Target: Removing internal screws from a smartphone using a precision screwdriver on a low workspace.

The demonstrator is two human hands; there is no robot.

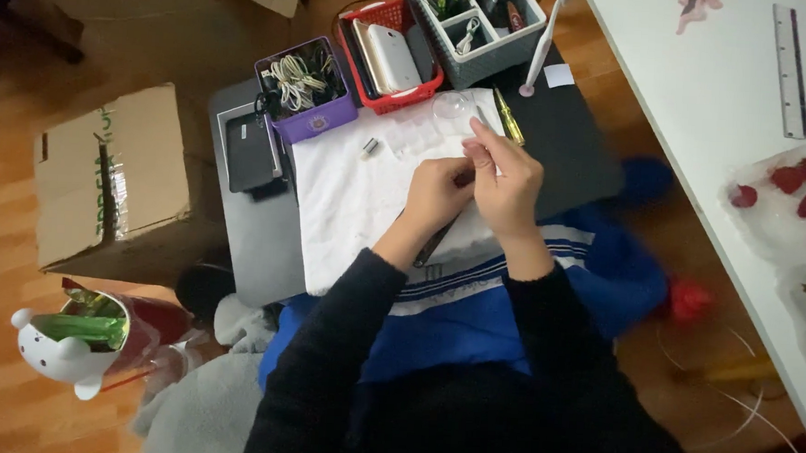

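Left hand (pixel 437 193) closed on a dark slim tool (pixel 436 240), shaft angled down toward the wrist. Right hand (pixel 506 181) pinching something too small to identify, at the tool's tip. Both over white towel (pixel 349 196), likely to catch parts. Clear tray (pixel 414 133) just beyond fingers; purple bin (pixel 305 90) farther left.

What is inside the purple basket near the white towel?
The purple basket holds a tangle of pale coiled cables and some dark items behind them. Whatever lies below the cables, at the bottom, is covered and cannot be seen.
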